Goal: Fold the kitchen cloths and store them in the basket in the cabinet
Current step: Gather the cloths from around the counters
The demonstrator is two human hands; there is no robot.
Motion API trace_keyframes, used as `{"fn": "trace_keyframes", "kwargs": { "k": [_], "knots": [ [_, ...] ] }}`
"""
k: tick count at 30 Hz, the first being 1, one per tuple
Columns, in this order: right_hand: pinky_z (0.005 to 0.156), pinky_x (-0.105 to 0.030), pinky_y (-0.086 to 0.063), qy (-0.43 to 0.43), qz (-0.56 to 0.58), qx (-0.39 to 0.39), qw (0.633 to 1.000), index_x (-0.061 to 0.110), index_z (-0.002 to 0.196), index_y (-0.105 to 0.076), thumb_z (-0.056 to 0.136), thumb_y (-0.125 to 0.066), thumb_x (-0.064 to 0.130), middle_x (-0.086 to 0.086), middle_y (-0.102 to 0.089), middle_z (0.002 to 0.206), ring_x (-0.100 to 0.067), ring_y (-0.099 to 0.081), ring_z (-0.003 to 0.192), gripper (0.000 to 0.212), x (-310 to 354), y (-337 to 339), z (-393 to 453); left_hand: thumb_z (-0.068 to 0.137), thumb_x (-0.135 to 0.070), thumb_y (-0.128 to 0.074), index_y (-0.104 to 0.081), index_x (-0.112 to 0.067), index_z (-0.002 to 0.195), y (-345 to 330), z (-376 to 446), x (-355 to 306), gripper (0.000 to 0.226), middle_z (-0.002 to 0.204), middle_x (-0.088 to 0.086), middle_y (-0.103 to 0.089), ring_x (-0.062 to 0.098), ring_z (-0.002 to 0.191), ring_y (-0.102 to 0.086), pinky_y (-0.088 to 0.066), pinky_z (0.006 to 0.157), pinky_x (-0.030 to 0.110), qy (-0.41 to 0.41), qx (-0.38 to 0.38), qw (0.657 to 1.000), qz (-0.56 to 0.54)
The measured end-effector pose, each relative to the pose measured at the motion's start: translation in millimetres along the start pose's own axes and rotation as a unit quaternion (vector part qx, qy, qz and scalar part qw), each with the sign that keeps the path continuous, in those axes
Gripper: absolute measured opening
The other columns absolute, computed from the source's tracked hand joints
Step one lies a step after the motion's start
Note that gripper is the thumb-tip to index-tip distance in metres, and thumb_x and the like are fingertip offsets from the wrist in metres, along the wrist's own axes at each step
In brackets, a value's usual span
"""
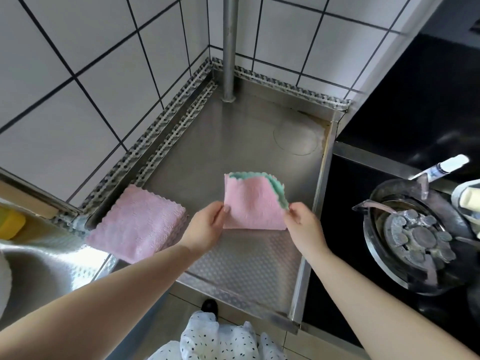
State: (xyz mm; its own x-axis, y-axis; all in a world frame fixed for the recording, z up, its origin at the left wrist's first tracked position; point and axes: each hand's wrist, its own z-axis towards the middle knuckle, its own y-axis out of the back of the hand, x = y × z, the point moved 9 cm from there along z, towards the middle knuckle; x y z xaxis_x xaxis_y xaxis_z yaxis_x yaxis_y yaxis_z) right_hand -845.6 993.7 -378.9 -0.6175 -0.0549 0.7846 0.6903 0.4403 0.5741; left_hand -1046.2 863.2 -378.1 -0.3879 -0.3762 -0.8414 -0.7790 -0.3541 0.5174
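Two hands hold one folded cloth [253,201] above the steel bench [233,131]. The left hand [206,226] pinches its lower left corner, the right hand [304,222] pinches its lower right corner, so the pink cloth with its green underside hangs stretched between both grips, reaching away from the fingers. To the left, a stack of folded pink cloths [137,224] lies on the bench beside the sink [39,271]. A stove burner [418,237] sits well apart on the right.

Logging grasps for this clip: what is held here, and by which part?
The pink and green cloth, folded: left hand pinches its lower left corner, right hand pinches its lower right corner. The pink stack lies untouched.
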Motion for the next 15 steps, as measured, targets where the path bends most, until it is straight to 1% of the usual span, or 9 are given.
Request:
{"fn": "trace_keyframes", "kwargs": {
  "k": [2, 4, 5, 7, 9, 11, 12, 14, 15],
  "knots": [
    [0.069, -0.029, -0.042, -0.024, 0.005, -0.019, 1.0, 0.021, 0.094, -0.06, 0.089, -0.054, 0.026, 0.007, -0.062, 0.081, -0.017, -0.059, 0.081, 0.01, 3.2, -1.9, 13.7, 0.098, -0.027, -0.045, -0.052, -0.022, 0.078, 1.7, 14.2, -3.0, 0.022, 0.072, -0.011, -0.054, 0.005, 0.068, -0.048, -0.038, 0.06, 0.012, 0.029, -0.035, 0.997, -0.07],
    [0.071, -0.027, -0.044, -0.049, -0.004, -0.026, 0.998, 0.021, 0.107, -0.06, 0.089, -0.054, 0.025, 0.004, -0.066, 0.092, -0.019, -0.061, 0.086, 0.019, 0.5, -4.9, 24.1, 0.097, -0.029, -0.047, -0.053, -0.029, 0.095, -3.3, 25.8, -2.6, 0.007, 0.082, -0.015, -0.058, 0.005, 0.08, -0.055, -0.041, 0.067, 0.008, 0.064, -0.037, 0.99, -0.124],
    [0.069, -0.026, -0.044, -0.063, -0.003, -0.021, 0.998, 0.021, 0.114, -0.057, 0.09, -0.054, 0.024, 0.006, -0.066, 0.094, -0.018, -0.061, 0.085, 0.024, -2.0, -7.6, 27.8, 0.096, -0.031, -0.049, -0.052, -0.032, 0.106, -7.6, 29.9, -1.8, 0.011, 0.084, -0.016, -0.059, 0.007, 0.082, -0.056, -0.043, 0.071, 0.014, 0.078, -0.027, 0.987, -0.138],
    [0.061, -0.023, -0.042, -0.075, -0.008, -0.005, 0.997, 0.023, 0.122, -0.049, 0.089, -0.054, 0.021, 0.012, -0.063, 0.088, -0.014, -0.059, 0.081, 0.033, -4.4, -12.7, 29.9, 0.094, -0.029, -0.052, -0.042, -0.03, 0.131, -15.1, 33.8, 0.5, 0.038, 0.084, -0.012, -0.059, 0.011, 0.081, -0.056, -0.044, 0.073, 0.025, 0.091, -0.002, 0.987, -0.134],
    [0.063, -0.024, -0.042, -0.055, -0.019, 0.003, 0.998, 0.025, 0.118, -0.049, 0.089, -0.055, 0.015, 0.012, -0.063, 0.088, -0.013, -0.058, 0.08, 0.031, -2.2, -16.0, 31.0, 0.093, -0.024, -0.052, -0.024, -0.032, 0.146, -18.8, 35.0, 7.2, 0.06, 0.106, -0.002, -0.063, 0.018, 0.095, -0.058, -0.044, 0.085, 0.03, 0.101, 0.014, 0.989, -0.109],
    [0.065, -0.024, -0.04, -0.015, -0.049, 0.0, 0.999, 0.025, 0.103, -0.055, 0.088, -0.054, 0.01, 0.008, -0.065, 0.091, -0.014, -0.058, 0.079, 0.021, 5.0, -16.0, 30.2, 0.093, -0.017, -0.048, -0.024, -0.038, 0.146, -18.5, 34.3, 9.2, 0.061, 0.124, -0.002, -0.057, 0.016, 0.107, -0.055, -0.039, 0.092, 0.023, 0.074, 0.015, 0.994, -0.08],
    [0.064, -0.024, -0.039, 0.015, -0.071, -0.008, 0.997, 0.023, 0.096, -0.059, 0.088, -0.052, 0.006, 0.007, -0.065, 0.089, -0.016, -0.059, 0.078, 0.02, 10.7, -14.4, 29.7, 0.093, -0.012, -0.047, -0.031, -0.037, 0.143, -17.0, 34.1, 5.8, 0.058, 0.124, -0.004, -0.057, 0.013, 0.105, -0.054, -0.036, 0.09, 0.015, 0.042, 0.008, 0.997, -0.062],
    [0.065, -0.023, -0.038, 0.091, -0.103, -0.025, 0.99, 0.017, 0.085, -0.066, 0.084, -0.05, -0.003, 0.003, -0.065, 0.089, -0.017, -0.059, 0.079, 0.025, 24.9, -11.7, 28.3, 0.091, -0.002, -0.047, -0.052, -0.027, 0.132, -13.2, 33.2, -5.0, 0.048, 0.104, -0.003, -0.058, 0.013, 0.094, -0.052, -0.032, 0.081, 0.003, -0.027, -0.018, 0.999, -0.027],
    [0.067, -0.02, -0.038, 0.126, -0.112, -0.032, 0.985, 0.015, 0.084, -0.069, 0.082, -0.05, -0.006, 0.003, -0.064, 0.093, -0.014, -0.058, 0.08, 0.029, 31.9, -11.1, 27.6, 0.091, 0.0, -0.048, -0.06, -0.022, 0.125, -12.0, 33.5, -8.9, 0.042, 0.096, -0.004, -0.057, 0.012, 0.09, -0.051, -0.032, 0.079, 0.0, -0.049, -0.031, 0.998, -0.019]
  ]
}}
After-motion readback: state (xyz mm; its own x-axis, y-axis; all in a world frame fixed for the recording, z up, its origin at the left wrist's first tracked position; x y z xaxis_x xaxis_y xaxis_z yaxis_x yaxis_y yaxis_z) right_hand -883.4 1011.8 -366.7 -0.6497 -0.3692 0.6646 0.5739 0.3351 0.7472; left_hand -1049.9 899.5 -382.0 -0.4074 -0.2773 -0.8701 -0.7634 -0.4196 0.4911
